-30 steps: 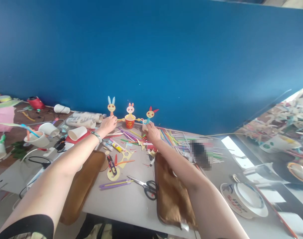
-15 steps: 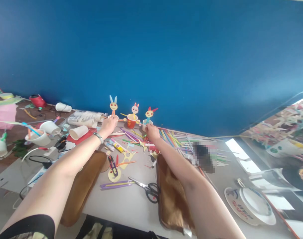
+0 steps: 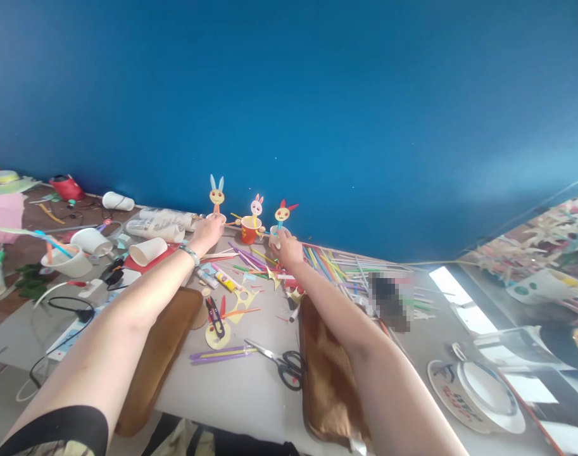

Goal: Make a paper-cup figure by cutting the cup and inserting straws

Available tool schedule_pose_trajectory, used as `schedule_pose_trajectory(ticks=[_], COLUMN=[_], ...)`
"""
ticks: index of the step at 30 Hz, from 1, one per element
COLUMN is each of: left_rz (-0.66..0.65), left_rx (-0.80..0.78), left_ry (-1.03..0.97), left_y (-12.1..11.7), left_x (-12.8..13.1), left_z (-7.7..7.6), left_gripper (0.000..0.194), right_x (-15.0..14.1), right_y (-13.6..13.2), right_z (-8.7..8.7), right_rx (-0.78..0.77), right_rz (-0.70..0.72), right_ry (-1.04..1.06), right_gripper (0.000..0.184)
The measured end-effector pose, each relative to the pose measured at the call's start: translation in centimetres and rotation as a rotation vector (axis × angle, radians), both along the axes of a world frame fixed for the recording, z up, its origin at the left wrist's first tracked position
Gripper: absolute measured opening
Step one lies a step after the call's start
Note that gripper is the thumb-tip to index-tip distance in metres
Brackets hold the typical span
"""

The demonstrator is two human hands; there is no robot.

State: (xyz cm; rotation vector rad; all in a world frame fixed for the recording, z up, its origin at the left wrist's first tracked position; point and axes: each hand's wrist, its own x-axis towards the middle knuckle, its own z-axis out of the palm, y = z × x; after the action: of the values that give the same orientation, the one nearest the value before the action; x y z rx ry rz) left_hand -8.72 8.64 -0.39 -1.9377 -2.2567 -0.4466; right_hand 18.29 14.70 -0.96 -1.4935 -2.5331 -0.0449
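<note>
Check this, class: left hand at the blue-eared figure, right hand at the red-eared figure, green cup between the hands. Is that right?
Wrong colour: the head view shows a red cup between the left hand at the blue-eared figure and the right hand at the red-eared figure.

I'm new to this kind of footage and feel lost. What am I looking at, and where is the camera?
There's no machine: these are a person's own bare hands, seen from a camera worn on their head, looking forward and down. The left hand is at a white cup with a blue-eared figure; the right hand is at another, with a red-eared figure. How each grips is too small to tell. Between them stands a red cup. Nearer on the table lie scissors, purple strips and two brown cushions.
</note>
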Motion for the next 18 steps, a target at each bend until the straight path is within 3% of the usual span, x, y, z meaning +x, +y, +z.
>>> schedule_pose_trajectory(ticks=[2, 7, 12, 18], left_rz=[-0.007, 0.005, 0.011, -0.009], left_rx=[0.004, -0.008, -0.034, -0.034], left_ry=[-0.005, -0.013, -0.018, -0.042], left_y=[-0.2, -0.4, -0.1, 0.1], left_x=[-0.2, -0.2, -0.2, -0.6], left_z=[-0.1, -0.3, -0.7, -0.9], left_gripper=[0.029, 0.034, 0.038, 0.038], right_x=[0.0, -1.2, -5.8, -10.7], right_y=[-0.6, -2.2, -2.4, -0.7], right_z=[0.3, 2.0, 4.3, 5.1], right_rx=[0.029, 0.063, 0.031, -0.089], right_rz=[0.031, 0.115, 0.206, 0.148], right_ry=[0.02, 0.04, -0.007, -0.124], right_gripper=[0.048, 0.039, 0.033, 0.025])
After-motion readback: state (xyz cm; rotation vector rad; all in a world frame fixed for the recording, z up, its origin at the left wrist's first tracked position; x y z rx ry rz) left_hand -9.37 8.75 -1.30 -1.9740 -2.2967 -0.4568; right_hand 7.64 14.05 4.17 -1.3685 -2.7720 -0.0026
